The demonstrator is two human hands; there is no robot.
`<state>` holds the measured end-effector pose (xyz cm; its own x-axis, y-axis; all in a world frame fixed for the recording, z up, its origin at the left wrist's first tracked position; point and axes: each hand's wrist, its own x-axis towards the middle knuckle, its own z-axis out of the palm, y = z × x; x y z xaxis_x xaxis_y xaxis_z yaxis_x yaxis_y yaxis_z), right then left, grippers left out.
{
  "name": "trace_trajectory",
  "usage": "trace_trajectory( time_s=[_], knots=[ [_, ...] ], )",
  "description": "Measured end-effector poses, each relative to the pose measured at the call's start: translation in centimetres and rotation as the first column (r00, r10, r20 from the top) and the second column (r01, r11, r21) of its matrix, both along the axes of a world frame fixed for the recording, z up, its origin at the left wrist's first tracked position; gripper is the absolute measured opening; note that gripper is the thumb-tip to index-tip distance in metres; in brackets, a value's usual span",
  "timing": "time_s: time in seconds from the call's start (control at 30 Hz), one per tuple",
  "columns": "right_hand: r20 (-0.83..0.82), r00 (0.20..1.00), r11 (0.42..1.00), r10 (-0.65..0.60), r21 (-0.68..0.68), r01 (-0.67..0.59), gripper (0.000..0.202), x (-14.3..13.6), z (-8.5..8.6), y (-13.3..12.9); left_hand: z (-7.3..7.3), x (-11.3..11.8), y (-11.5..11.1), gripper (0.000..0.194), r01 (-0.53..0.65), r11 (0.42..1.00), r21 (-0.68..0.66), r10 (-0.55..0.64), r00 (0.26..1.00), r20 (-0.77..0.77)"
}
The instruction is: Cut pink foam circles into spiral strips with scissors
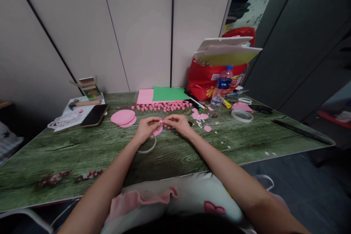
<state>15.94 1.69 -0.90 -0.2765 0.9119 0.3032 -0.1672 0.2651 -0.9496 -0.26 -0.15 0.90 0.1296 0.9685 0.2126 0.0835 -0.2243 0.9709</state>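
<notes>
My left hand (146,128) and my right hand (178,122) meet above the middle of the table, fingertips pinched together. Between them is a small pink paper piece (161,121), mostly covered by the fingers. Just below it, partly behind my left hand, shows a pink paper disc (158,131). A white ring, like a roll of tape (149,149), lies under my left wrist. Beyond the hands are rows of small pink rolled-paper buds (167,106). Left of my left hand lies a stack of large pink paper circles (123,117).
At the left are a phone (94,115), a hammer (87,104), a beaded strand (65,119) and an opened small box (91,91). Behind stand a red bag (199,80) and a water bottle (222,86). Paper scraps (201,116) and a tape roll (241,116) lie right.
</notes>
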Motion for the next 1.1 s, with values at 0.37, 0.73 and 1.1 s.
trace_trajectory(
  time_s=[0.37,0.73,1.1],
  knots=[
    [0.054,0.997,0.995,-0.049,0.094,0.044,0.027,-0.2,0.0,-0.2,-0.1,0.0,0.1,0.032,-0.006,1.000,0.016,0.007,1.000,-0.026],
    [0.337,0.886,0.777,-0.317,0.628,0.039,0.026,0.0,0.1,-0.8,-0.4,-0.3,0.2,0.036,-0.014,1.000,-0.008,0.014,0.999,0.051],
    [0.454,0.767,0.709,-0.454,0.705,0.002,0.031,-0.4,-0.5,-1.1,-0.5,-0.5,0.4,0.042,0.050,0.999,0.017,-0.051,0.997,0.055]
  ],
)
